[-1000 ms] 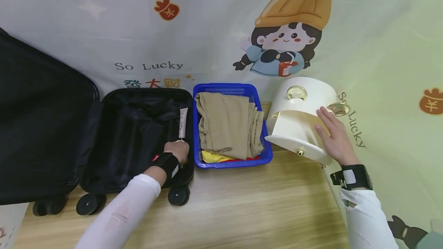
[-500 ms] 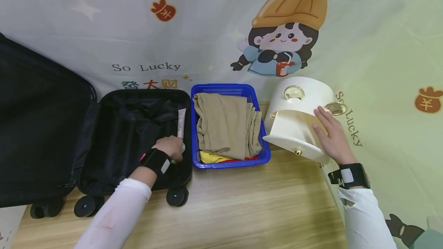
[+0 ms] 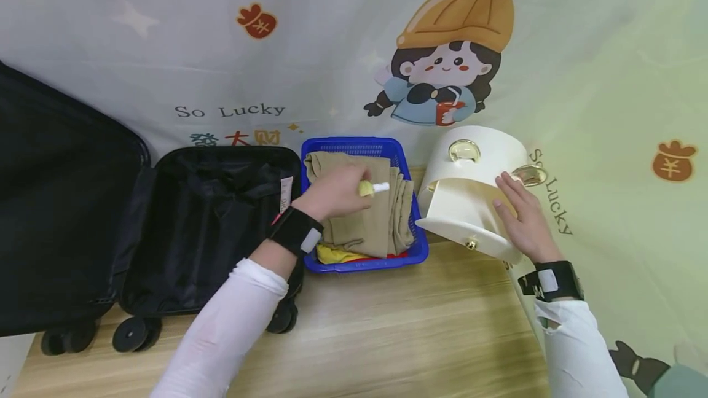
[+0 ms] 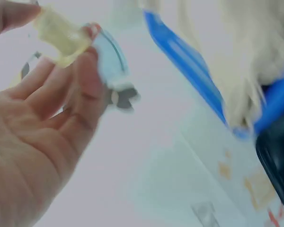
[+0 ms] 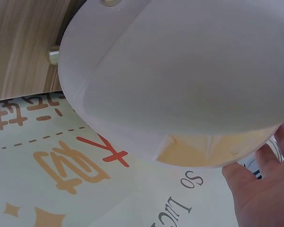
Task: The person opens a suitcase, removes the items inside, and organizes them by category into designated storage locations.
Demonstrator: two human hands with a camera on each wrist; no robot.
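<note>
My left hand (image 3: 338, 194) pinches a small pale-yellow bottle with a white tip (image 3: 366, 188), held above the blue basket. In the left wrist view the see-through yellow bottle (image 4: 60, 37) sits between thumb and fingertips; its exact kind is unclear. Folded tan cloth (image 3: 359, 226) lies in the blue basket (image 3: 365, 266) beneath. With fingers extended, my right hand (image 3: 525, 220) rests against the side of a rounded white box (image 3: 492, 152), whose front drawer (image 3: 450, 232) is pulled out. The right wrist view shows fingertips (image 5: 236, 177) at the box's edge.
An opened black suitcase (image 3: 199, 250) on wheels stands left of the basket, holding a white tube (image 3: 286, 192) partly hidden by my left wrist. Yellow cloth (image 3: 336, 255) shows under the tan one. Wooden tabletop (image 3: 387, 330) runs along the front; a printed backdrop (image 3: 315, 29) hangs behind.
My left hand has come up out of the suitcase and moved right over the basket, carrying the yellow bottle. The tube stays behind in the suitcase. My right hand keeps its place on the box.
</note>
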